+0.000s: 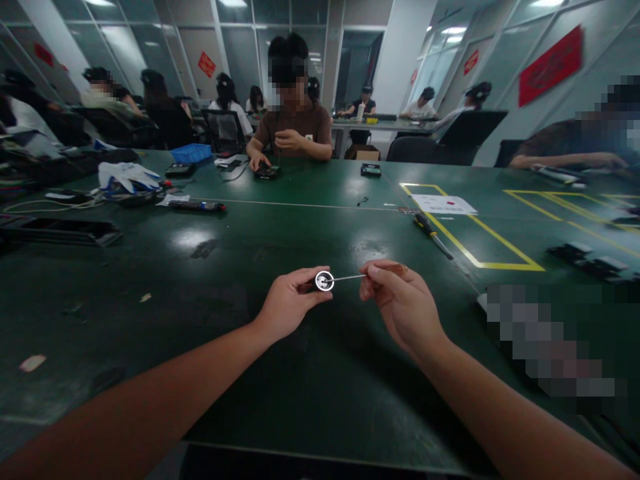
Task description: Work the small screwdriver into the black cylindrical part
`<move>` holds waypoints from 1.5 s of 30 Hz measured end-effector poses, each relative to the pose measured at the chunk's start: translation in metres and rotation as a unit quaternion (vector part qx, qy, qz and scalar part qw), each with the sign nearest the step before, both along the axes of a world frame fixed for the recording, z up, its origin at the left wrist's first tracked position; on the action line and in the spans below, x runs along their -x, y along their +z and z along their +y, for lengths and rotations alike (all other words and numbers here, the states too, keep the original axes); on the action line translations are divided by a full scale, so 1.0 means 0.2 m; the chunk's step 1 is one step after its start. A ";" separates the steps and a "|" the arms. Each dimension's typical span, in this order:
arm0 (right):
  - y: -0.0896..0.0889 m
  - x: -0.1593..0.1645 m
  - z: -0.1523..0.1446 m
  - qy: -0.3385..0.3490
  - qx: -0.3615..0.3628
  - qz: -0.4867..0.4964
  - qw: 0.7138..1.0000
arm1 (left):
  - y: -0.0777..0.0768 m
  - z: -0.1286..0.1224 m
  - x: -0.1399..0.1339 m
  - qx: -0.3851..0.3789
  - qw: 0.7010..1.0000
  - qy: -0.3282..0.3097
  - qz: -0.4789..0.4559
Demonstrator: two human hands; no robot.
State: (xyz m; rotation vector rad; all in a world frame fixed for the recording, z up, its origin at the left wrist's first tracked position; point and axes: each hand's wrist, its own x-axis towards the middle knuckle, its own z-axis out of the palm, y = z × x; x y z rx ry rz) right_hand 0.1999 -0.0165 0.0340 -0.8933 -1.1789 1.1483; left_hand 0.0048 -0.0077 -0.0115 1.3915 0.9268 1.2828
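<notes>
My left hand (pixel 285 301) is closed around a small round cup-like piece (pixel 324 289) with a white rim, its open side facing me. Finger and thumb grip it from either side. Pinched in my right hand (pixel 403 300) is a thin metal rod (pixel 346 278), whose kind I cannot make out. The rod lies nearly level and its tip reaches inside the white rim. Whatever the tip touches in there is too small to tell. Both hands are raised over the near middle of the green table (pixel 240 373).
A yellow-and-black screwdriver (pixel 431 233) lies beyond my right hand, by a yellow tape outline (pixel 500 265) and a white sheet (pixel 445 204). White gloves (pixel 127 177), a pen-like tool (pixel 196 206) and a black tray (pixel 65 230) are at left. Across the table a person (pixel 293 127) handles a dark device (pixel 267 171).
</notes>
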 end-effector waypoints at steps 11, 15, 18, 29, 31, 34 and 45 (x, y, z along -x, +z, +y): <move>0.00 -0.01 -0.02 0.023 -0.025 -0.049 0.998 | -0.03 0.03 0.01 0.000 1.000 0.009 -0.007; -0.01 -0.01 0.02 0.015 -0.008 -0.024 1.000 | -0.02 0.01 0.01 -0.007 1.000 -0.004 0.010; 0.01 -0.02 -0.01 -0.023 -0.076 -0.142 0.987 | -0.02 0.00 0.01 -0.023 0.999 -0.014 0.031; 0.06 -0.04 -0.10 -0.015 -0.297 -0.380 0.876 | -0.03 -0.02 0.01 -0.047 0.993 -0.026 0.104; 0.04 -0.03 -0.08 -0.013 -0.224 -0.328 0.918 | -0.01 -0.02 0.01 -0.049 0.991 -0.024 0.123; 0.01 -0.02 -0.04 -0.001 -0.106 -0.177 0.978 | 0.00 -0.02 0.01 -0.054 0.987 -0.026 0.149; -0.01 -0.02 0.01 0.018 -0.011 -0.036 0.999 | 0.00 -0.02 0.02 -0.075 0.978 -0.047 0.187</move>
